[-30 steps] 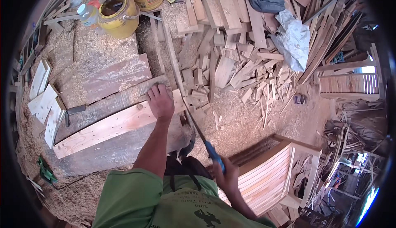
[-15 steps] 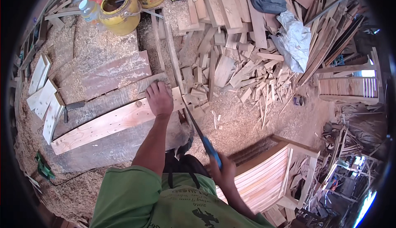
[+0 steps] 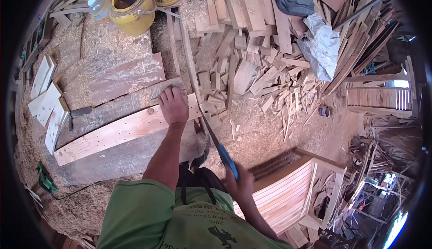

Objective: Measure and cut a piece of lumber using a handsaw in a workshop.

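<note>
A long pale wooden board (image 3: 110, 135) with a curved edge lies across the worn workbench (image 3: 130, 161). Near the board's right end, my left hand (image 3: 174, 107) presses down on it, fingers bent over the far edge. My right hand (image 3: 240, 183) is closed round the blue handle of a handsaw (image 3: 210, 132). The narrow dark blade runs up to the board's right end and meets it there or lies right beside it; tooth contact is too small to make out.
Cut boards (image 3: 54, 109) and a dark try square (image 3: 80, 113) lie left. Yellow buckets (image 3: 130, 21) and a bottle (image 3: 96, 6) stand at the back. Wood offcuts (image 3: 265, 80) pile up beyond the bench. A slatted wooden piece (image 3: 283, 190) stands by my right arm.
The view has tilted slightly. My right hand and the saw have shifted only a little, with the blade still at the board's right end. My left hand stays in place on the board.
</note>
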### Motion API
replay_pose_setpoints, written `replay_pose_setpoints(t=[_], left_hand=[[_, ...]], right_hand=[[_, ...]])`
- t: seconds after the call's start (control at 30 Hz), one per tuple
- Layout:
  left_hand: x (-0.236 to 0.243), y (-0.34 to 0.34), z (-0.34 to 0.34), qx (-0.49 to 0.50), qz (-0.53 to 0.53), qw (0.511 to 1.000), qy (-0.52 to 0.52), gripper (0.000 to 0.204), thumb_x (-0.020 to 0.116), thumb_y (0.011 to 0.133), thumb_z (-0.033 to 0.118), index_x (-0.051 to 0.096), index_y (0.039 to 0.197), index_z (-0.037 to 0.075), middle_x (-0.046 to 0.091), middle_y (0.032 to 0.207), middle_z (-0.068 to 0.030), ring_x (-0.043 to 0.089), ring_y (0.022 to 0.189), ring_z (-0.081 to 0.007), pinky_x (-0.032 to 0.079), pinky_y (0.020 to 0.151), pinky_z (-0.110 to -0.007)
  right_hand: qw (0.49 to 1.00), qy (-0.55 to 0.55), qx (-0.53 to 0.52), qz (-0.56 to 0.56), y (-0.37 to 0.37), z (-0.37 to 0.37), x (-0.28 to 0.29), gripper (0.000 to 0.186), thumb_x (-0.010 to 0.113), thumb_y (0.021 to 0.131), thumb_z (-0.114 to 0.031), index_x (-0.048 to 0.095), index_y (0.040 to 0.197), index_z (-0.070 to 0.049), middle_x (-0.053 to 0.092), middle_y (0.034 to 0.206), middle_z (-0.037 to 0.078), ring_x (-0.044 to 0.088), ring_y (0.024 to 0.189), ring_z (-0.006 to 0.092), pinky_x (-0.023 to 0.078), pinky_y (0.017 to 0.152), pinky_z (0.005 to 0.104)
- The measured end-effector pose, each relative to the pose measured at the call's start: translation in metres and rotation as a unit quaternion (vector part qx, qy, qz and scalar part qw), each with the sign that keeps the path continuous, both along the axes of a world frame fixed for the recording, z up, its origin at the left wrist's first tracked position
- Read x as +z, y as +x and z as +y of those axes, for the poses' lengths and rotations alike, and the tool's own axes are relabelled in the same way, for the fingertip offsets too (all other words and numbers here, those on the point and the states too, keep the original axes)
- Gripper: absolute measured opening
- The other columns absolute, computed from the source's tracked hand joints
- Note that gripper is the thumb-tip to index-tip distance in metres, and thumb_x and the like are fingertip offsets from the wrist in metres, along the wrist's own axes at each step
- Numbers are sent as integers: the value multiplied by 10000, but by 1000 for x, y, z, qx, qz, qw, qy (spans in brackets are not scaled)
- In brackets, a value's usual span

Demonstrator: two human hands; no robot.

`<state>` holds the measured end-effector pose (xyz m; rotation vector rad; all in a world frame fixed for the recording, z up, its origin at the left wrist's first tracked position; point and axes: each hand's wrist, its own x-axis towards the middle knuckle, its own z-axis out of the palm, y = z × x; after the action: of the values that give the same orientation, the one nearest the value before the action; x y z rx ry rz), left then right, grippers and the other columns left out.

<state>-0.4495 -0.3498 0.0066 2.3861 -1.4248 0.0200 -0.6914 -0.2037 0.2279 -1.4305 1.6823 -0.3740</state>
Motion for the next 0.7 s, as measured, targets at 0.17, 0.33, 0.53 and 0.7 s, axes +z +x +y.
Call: replay_pose_setpoints(t=[0.17,0.33,0.53,0.7], left_hand=[[-6,0,0,2,-4,1000,-11,242,653,1025,269,628,1152,64,606,1216,-177,569,1161,-397,439,1106,-548],[-1,4,-2,-1,-2,1000,-17,213,660,1016,263,612,1105,75,604,1165,-163,578,1120,-392,456,1057,-539],[1,2,-1,-8,-6,999,-45,205,672,1010,251,602,1102,82,602,1164,-161,574,1112,-391,451,1049,-542],[-8,1,2,-6,-24,999,-40,244,666,1019,272,616,1154,74,609,1196,-164,569,1124,-388,443,1075,-546]], right_hand=[[997,58,-1,43,24,-37,-50,404,677,1084,-298,737,1292,43,779,917,259,812,836,408,613,716,482],[991,-123,45,-30,86,-127,-161,356,707,1070,-312,741,1082,43,692,746,251,726,670,414,536,622,488],[1000,13,-18,-11,-7,20,3,423,710,1072,-270,727,1345,53,789,945,253,815,825,311,632,764,420],[999,39,-18,21,41,-54,-84,345,701,1080,-289,750,1239,13,763,840,240,796,757,396,597,681,487]])
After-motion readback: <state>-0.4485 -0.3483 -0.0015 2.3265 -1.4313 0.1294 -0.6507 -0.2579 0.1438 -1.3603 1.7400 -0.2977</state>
